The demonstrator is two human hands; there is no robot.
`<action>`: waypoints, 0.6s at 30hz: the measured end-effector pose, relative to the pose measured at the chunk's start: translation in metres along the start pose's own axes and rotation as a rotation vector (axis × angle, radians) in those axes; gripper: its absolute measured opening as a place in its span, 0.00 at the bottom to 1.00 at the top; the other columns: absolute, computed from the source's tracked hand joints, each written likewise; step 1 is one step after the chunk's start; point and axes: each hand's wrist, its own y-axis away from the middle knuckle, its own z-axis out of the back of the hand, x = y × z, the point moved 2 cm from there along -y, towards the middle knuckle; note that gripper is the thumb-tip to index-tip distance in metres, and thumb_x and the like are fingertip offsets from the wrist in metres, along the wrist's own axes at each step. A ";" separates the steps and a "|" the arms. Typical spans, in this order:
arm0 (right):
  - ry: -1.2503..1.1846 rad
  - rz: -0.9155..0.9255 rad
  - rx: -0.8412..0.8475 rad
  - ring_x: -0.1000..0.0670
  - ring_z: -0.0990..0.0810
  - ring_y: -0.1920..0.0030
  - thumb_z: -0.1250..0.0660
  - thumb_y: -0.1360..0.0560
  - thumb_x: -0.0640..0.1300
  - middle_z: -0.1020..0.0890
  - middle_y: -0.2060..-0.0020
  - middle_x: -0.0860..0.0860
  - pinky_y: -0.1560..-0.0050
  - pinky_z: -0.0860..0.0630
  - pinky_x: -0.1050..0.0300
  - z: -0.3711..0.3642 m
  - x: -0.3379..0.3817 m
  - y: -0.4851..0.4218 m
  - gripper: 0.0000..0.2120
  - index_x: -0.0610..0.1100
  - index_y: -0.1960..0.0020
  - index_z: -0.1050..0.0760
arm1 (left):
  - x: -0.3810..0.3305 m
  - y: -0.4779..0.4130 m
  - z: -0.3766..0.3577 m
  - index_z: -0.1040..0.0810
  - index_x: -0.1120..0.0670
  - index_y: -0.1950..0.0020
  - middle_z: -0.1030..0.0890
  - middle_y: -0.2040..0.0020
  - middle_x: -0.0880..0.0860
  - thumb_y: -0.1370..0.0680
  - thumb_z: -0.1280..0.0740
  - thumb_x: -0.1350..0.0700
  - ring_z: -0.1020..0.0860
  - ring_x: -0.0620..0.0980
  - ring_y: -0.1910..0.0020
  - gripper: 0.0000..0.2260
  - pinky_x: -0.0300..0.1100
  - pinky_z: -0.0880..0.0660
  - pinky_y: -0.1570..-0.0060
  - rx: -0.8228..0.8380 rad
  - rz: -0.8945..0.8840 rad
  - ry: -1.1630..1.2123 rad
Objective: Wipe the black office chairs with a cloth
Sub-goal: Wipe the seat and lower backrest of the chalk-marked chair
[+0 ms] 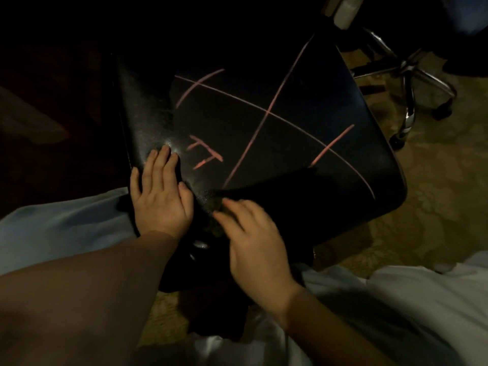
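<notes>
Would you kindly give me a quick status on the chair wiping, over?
Left hand flat on black chair seat. Right hand on dark cloth at near edge. Pink lines unwiped; nothing blocking.

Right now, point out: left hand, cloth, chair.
left hand [161, 196], head view, back of the hand.
cloth [214, 229], head view, greenish bunch at the near edge.
chair [264, 88], head view, black marked panel.

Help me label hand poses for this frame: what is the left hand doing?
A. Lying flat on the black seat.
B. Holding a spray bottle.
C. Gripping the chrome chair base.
A: the left hand lies flat, fingers straight, on the black chair seat near its left edge; the right hand presses on the cloth.
</notes>
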 end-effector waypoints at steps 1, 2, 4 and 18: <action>-0.008 0.037 0.026 0.44 0.28 0.36 0.44 0.29 0.40 0.24 0.35 0.49 0.35 0.29 0.49 -0.002 0.005 0.002 0.23 0.45 0.37 0.23 | 0.000 0.000 0.000 0.34 0.58 0.27 0.36 0.24 0.54 0.25 0.49 0.51 0.41 0.52 0.24 0.27 0.52 0.53 0.27 0.002 0.000 -0.003; -0.019 0.057 0.037 0.45 0.28 0.36 0.45 0.29 0.40 0.24 0.35 0.49 0.35 0.29 0.49 -0.001 0.006 0.001 0.23 0.46 0.37 0.23 | 0.000 -0.001 0.000 0.34 0.58 0.27 0.36 0.24 0.54 0.25 0.50 0.51 0.41 0.52 0.24 0.27 0.52 0.53 0.27 0.003 0.002 -0.003; -0.059 0.038 0.025 0.46 0.28 0.36 0.45 0.30 0.40 0.24 0.36 0.50 0.36 0.28 0.51 0.004 -0.003 -0.003 0.23 0.47 0.38 0.22 | 0.000 -0.001 0.000 0.34 0.58 0.27 0.37 0.24 0.54 0.24 0.50 0.51 0.42 0.52 0.24 0.27 0.52 0.53 0.27 0.005 0.004 0.005; 0.089 -0.680 -0.211 0.45 0.32 0.33 0.40 0.23 0.35 0.27 0.33 0.47 0.31 0.35 0.51 0.065 -0.119 -0.022 0.20 0.44 0.33 0.26 | -0.002 0.000 0.002 0.34 0.58 0.27 0.37 0.24 0.53 0.24 0.50 0.51 0.42 0.51 0.24 0.27 0.51 0.55 0.26 0.012 0.007 -0.005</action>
